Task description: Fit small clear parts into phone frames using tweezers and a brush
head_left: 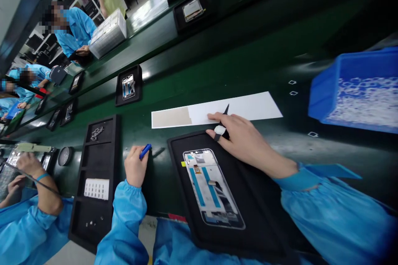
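My left hand [135,168] is closed around a blue pen-like tool [145,151], its end poking out beyond the fingers. Over the upper edge of a black tray [248,198], my right hand [245,138] grips black tweezers [226,109]; their dark pointed tip shows, the rest is mostly hidden. A small white piece [220,130] sits by the thumb. The right forefinger lies over a white strip sheet [251,105] with a beige left part. An opened phone body [209,182] with blue strips and a yellow tab lies in the tray.
A blue bin [323,87] of small white frame-like pieces stands right, with several loose pieces near it. Left is a compartmented black tray [115,145] with small parts. A phone tray [139,85] sits behind. Co-workers in blue sleeves [43,211] work at left.
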A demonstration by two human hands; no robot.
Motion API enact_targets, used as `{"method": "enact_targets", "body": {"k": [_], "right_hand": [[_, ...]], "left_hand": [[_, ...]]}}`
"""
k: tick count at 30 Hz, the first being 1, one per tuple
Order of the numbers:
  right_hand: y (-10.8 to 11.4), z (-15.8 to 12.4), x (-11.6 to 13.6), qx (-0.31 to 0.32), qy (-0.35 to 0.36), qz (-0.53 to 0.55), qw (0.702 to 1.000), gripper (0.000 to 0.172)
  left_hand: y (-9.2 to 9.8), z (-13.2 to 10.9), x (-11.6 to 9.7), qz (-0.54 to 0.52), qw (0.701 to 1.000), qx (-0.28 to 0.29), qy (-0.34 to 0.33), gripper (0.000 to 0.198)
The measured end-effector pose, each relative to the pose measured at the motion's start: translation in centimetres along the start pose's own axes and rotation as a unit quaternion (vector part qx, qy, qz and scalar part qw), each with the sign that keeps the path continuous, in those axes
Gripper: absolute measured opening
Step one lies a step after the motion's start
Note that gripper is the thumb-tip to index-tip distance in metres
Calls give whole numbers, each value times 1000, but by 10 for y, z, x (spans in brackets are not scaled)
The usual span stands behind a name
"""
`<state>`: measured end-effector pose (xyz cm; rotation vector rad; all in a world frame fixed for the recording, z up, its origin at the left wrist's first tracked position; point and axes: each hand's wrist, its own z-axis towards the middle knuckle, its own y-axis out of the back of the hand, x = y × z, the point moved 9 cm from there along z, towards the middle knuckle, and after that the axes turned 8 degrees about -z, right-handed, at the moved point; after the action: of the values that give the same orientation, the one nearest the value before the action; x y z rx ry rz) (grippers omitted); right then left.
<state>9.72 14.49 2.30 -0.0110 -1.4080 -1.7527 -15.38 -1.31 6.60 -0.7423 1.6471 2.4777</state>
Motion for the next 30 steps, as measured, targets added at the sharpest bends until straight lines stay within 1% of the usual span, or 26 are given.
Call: {"method": "enact_targets", "body": {"k": [2, 5, 7, 9, 11, 12, 13, 15, 17, 19, 21, 24, 27, 30], "right_hand": [[0, -1, -2, -6, 2, 2, 1000, 37], [6, -1, -4, -24, 1, 19, 1000, 35], [18, -1, -4, -54, -6, 37, 998, 31], [36, -3, -1, -100, -21, 56, 993, 26], [53, -7, 10, -135, -31, 87, 986, 22], [58, -9, 17, -140, -29, 112, 983, 19], [61, -11, 27, -132, -24, 145, 980, 18], [59, -15, 48, -96, -3, 213, 972, 16], [54, -19, 68, -61, 24, 255, 965, 16], [51, -24, 82, -50, 50, 267, 961, 17], [51, -27, 87, -65, 68, 264, 960, 17], [54, -32, 88, -93, 80, 254, 959, 19], [55, -35, 87, -110, 86, 247, 959, 21], [57, -38, 87, -125, 94, 250, 956, 23]], "left_hand": [[1, 0, 7, -44, 999, -3, 22, 14], [4, -2, 24, -117, 987, -10, 109, 15], [7, -5, 31, -173, 970, -21, 168, 17], [8, -8, 29, -241, 947, -29, 212, 21], [2, -10, 19, -317, 914, -16, 252, 26], [-4, -12, 12, -354, 895, -1, 271, 28], [-11, -13, 3, -387, 876, 18, 289, 30], [-26, -16, -17, -436, 841, 63, 313, 34], [-41, -18, -37, -472, 815, 104, 319, 38], [-53, -18, -55, -500, 796, 133, 315, 42], [-63, -18, -68, -520, 779, 157, 314, 46], [-75, -19, -83, -546, 750, 186, 324, 53], [-81, -21, -93, -573, 720, 205, 335, 55], [-85, -23, -100, -587, 703, 220, 336, 54]]}}
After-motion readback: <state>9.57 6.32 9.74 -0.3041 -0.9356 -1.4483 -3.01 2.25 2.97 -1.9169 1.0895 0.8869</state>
